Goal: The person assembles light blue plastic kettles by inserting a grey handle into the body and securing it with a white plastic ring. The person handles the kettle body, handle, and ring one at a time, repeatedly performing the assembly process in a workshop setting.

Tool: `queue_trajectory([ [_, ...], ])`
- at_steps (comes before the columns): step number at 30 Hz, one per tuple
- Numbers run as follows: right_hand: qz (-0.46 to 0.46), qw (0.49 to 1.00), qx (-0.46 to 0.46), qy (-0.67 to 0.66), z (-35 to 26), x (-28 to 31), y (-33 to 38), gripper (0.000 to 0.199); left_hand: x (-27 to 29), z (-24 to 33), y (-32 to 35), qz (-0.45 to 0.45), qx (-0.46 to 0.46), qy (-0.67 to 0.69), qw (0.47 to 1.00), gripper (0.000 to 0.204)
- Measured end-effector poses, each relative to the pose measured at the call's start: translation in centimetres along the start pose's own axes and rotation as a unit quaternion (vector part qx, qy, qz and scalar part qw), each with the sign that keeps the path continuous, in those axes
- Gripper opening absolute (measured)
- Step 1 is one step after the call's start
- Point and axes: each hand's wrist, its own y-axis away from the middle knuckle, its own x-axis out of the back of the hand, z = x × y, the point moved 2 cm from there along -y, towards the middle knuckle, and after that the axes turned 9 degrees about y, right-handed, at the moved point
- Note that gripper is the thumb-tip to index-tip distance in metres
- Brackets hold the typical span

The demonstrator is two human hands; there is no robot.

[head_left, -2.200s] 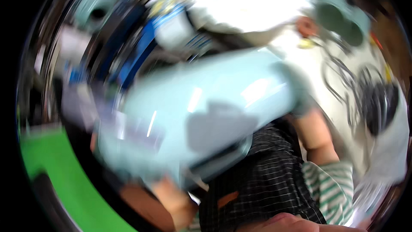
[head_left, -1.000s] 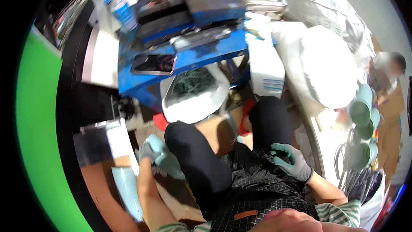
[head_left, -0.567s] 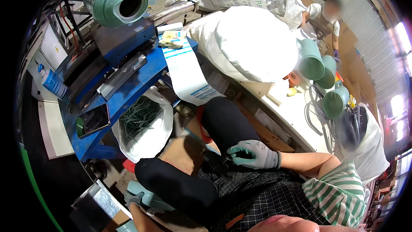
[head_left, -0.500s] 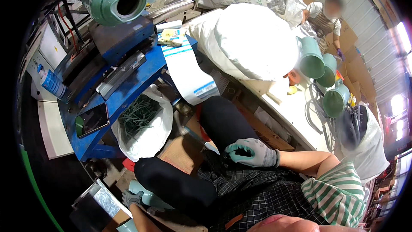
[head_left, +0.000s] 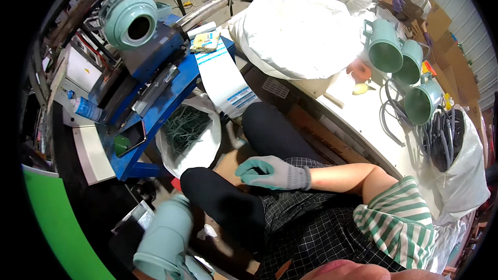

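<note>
My right hand, in a grey glove with teal-coated fingers, hovers over my lap. Its fingers curl loosely apart, and I see nothing between them. Beside my left knee, a pale green cylindrical housing is tilted, its wider end toward the lower edge. A handle-like part sticks out by that end. My left hand does not show; the housing and my leg cover the area where it was. On the blue bench, a similar green housing sits on the machine, its round dark opening facing me.
A white sack of dark green strips stands between bench and knees. A label sheet hangs off the blue bench, where a phone lies. Right, the white table carries several green housings and grey cables. Another person works behind.
The green housing by my left knee has come up into fuller view, and my left hand has gone out of sight. My right hand has moved left. The view has shifted.
</note>
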Motion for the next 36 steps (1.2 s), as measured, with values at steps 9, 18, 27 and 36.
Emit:
queue_trajectory([
  [9, -0.013, 0.893, 0.128, -0.43, -4.5, 5.1, -3.5, 0.063, -11.1, 8.1, 6.0, -0.135, -0.184, 0.262, 0.938, 0.073],
  [18, 0.133, 0.928, 0.316, 0.149, -4.6, 4.2, 2.0, 0.1, -16.5, 14.5, 7.6, 0.028, -0.32, 0.137, 0.937, 0.087],
  [27, 0.122, 0.863, 0.346, 0.347, -2.6, -4.6, 2.9, 0.078, -17.5, 13.5, 11.9, -0.117, -0.554, -0.157, 0.809, 0.035],
  [36, 0.126, 0.843, 0.303, 0.426, -2.0, -6.6, 2.0, 0.073, -16.8, 12.3, 11.0, -0.208, -0.416, -0.213, 0.859, 0.03],
])
